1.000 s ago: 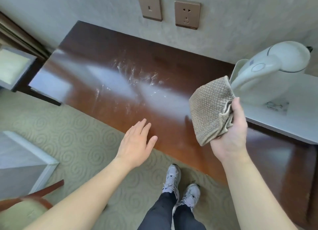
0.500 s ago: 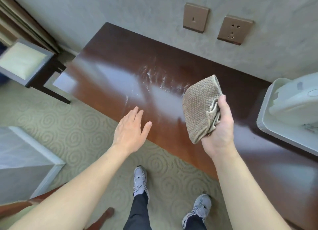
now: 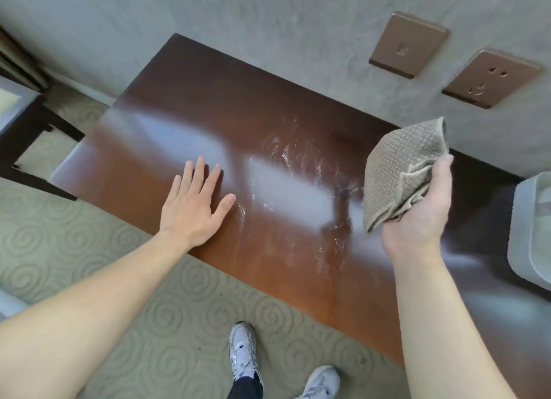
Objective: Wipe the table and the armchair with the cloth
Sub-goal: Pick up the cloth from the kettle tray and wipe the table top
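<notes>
A dark brown glossy table (image 3: 208,100) stands against the wall, with whitish smears and streaks across its middle. My right hand (image 3: 417,216) grips a bunched grey-brown waffle cloth (image 3: 399,172), held in the air above the table's right part. My left hand (image 3: 193,204) is spread flat, fingers apart, over the table's front left area, just left of the smears. The armchair is out of view.
A white tray (image 3: 524,234) sits on the table at the right edge. A switch (image 3: 407,45) and a socket (image 3: 489,78) are on the wall behind. A dark side table (image 3: 26,136) stands at the left. Patterned green carpet (image 3: 149,324) and my shoes (image 3: 243,351) are below.
My left hand has moved forward from over the carpet onto the table's front area. The view has shifted left, so the tray now sits at the right edge. The cloth stays in my right hand.
</notes>
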`<action>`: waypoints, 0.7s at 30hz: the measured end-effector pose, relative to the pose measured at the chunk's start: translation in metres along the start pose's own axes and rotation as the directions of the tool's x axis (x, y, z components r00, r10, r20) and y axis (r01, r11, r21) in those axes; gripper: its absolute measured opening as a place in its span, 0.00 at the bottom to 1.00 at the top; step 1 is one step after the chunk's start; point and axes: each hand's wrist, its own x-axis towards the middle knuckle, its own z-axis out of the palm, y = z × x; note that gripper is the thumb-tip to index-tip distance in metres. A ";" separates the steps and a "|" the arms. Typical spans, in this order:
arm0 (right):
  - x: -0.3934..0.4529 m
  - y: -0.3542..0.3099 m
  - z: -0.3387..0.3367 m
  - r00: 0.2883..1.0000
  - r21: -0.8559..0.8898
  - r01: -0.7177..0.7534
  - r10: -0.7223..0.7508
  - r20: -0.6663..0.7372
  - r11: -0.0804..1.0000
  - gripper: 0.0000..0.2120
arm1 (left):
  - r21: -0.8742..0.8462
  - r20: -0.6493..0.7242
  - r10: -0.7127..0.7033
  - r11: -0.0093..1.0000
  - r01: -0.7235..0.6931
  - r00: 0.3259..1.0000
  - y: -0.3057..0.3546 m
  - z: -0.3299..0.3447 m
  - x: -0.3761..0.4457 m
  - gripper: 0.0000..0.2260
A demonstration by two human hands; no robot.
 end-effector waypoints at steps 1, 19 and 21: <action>0.011 -0.001 0.002 0.999 -0.042 0.039 -0.040 -0.019 0.998 0.21 | 0.017 -0.019 0.012 1.000 -0.012 1.000 0.002 0.003 0.007 0.36; 0.157 0.109 0.103 0.965 -0.932 0.261 -0.047 0.257 0.251 0.30 | 0.030 -0.142 0.047 0.999 -0.043 0.989 0.000 0.025 0.030 0.35; 0.163 0.112 0.112 0.948 -0.938 0.309 0.027 0.317 0.155 0.29 | 0.037 -0.148 0.044 0.999 -0.039 0.988 -0.001 0.025 0.030 0.35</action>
